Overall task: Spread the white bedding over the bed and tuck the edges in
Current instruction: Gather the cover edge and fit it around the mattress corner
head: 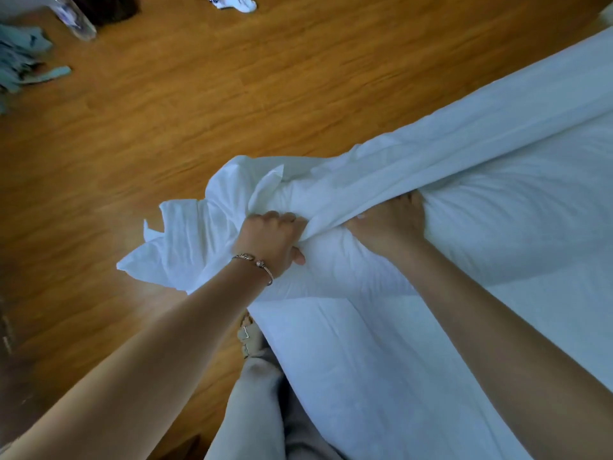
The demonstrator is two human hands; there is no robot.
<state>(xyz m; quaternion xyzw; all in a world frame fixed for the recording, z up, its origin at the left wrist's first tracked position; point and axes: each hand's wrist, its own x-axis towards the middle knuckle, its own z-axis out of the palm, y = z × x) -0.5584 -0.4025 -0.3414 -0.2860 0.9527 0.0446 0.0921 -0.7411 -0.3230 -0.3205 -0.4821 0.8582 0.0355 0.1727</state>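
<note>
The white bedding (447, 154) lies bunched along the near corner of the bed (381, 376), and its loose end hangs crumpled over the floor at the left. My left hand (270, 239), with a bracelet on the wrist, grips a gathered fold of the bedding at the bed's corner. Just to its right, my right hand (388, 220) has its fingers pushed under the same fold and curled into the cloth, pressing down on the mattress. The fingertips of both hands are hidden by fabric.
Wooden floor (199, 111) fills the left and top. Bluish cloths (20, 61) lie at the far left, a clear bottle (74, 18) and a white shoe (235, 3) near the top edge. My grey trouser leg (252, 410) stands against the bed's side.
</note>
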